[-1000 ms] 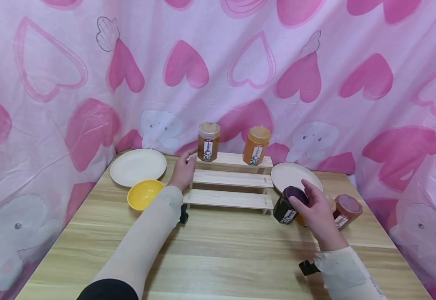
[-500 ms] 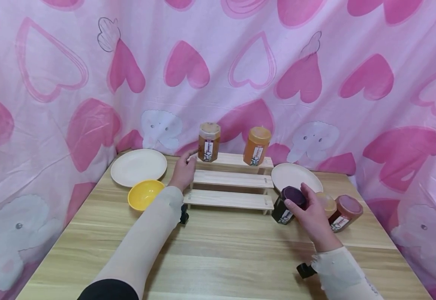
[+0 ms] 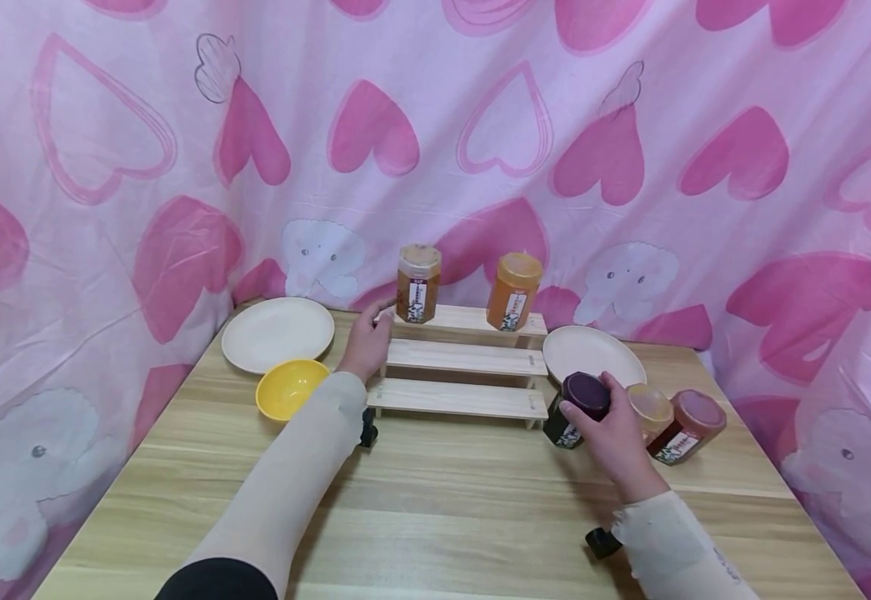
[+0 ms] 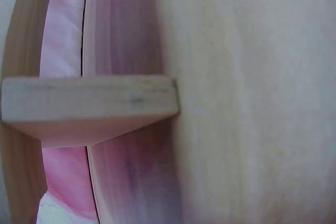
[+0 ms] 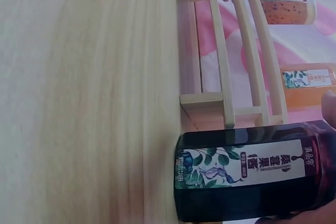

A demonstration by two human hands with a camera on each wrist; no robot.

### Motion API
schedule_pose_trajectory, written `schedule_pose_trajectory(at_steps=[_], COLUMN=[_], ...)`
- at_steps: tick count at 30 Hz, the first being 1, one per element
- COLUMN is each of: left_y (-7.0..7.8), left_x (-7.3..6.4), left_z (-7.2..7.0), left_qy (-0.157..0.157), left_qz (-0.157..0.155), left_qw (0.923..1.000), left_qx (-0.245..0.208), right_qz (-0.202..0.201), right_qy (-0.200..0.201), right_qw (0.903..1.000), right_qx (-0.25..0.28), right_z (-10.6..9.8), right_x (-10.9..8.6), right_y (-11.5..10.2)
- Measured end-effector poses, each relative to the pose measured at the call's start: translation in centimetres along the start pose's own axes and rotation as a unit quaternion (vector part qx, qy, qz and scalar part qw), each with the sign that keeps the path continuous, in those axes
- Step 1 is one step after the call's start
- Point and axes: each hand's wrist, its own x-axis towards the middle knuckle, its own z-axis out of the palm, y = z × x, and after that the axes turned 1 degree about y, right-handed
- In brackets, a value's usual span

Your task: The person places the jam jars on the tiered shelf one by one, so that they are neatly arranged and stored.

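In the head view my right hand (image 3: 618,442) has thumb and fingers round the upper part of a dark jam jar (image 3: 566,425) with a purple-black lid. The right wrist view shows the jam jar's (image 5: 247,174) white label with leaves and a bird, its base at the tabletop beside the rack's right end. My left hand (image 3: 366,343) grips the left end of the three-tier wooden rack (image 3: 458,396), index finger and thumb at the top tier; its other fingers are hidden. On that tier stand a brown-orange jar (image 3: 417,287) and an orange jar (image 3: 513,296).
A pale-lidded jar (image 3: 648,408) and a red jar (image 3: 686,429) stand right of my right hand. Behind is a cream plate (image 3: 573,346). Another plate (image 3: 277,333) and a yellow bowl (image 3: 288,392) are at left. A pink curtain (image 3: 435,192) surrounds the table.
My right hand has come left and its thumb and fingers have closed round the dark jam jar, uncovering more of the pale-lidded jar. The left hand stays at the rack.
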Motion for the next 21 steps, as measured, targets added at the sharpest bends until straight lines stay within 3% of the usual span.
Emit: schedule_pose_trajectory(at_steps=[11,21], left_y=[0.14,0.01], left_x=[-0.07,-0.05], left_z=[-0.03,-0.05], left_qy=[-0.004,-0.002], left_qz=[-0.003,0.006], left_qw=[1.0000,0.9999], left_qx=[-0.009,-0.008], right_qz=[0.018,0.034], right_qy=[0.028,0.051], right_qw=[0.9994,0.9979], right_qx=[-0.009,0.021], right_z=[0.35,0.45], right_x=[-0.06,-0.44], right_y=[-0.15,-0.66])
